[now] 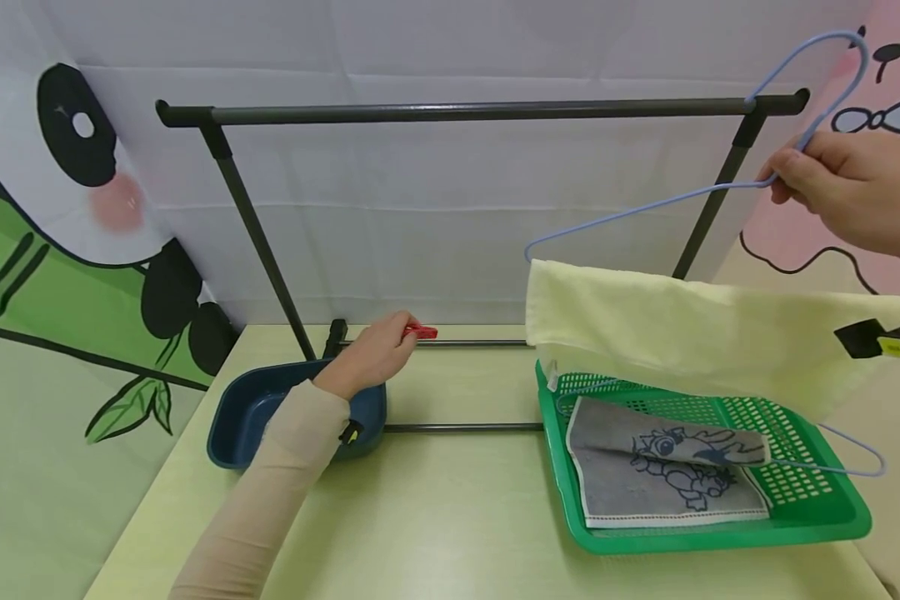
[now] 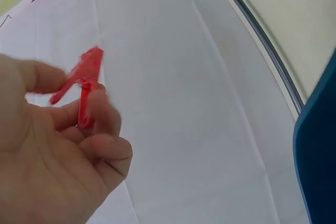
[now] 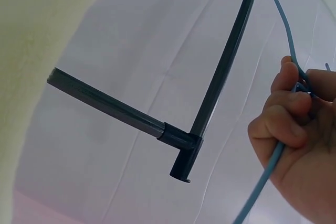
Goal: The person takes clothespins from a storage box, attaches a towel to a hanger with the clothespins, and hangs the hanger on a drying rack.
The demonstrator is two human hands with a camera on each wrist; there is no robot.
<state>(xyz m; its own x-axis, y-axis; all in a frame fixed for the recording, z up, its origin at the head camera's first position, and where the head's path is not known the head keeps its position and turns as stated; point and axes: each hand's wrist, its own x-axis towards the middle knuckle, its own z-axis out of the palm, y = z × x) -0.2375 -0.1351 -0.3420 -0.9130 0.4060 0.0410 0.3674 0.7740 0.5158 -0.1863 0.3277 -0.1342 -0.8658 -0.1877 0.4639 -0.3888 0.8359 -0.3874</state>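
A pale yellow-green table (image 1: pixel 457 508) spreads out in front of and to the left of a green basket (image 1: pixel 720 540), whose right end comes up to the table's right edge. A dark blue basin (image 1: pixel 228 408) sits left of the basket, well apart from it. Between basket and basin run two low crossbars (image 1: pixel 465 427) of a black rack (image 1: pixel 480 112), one behind the other; the rack's feet seem to rest on the table, though basket and basin largely hide them
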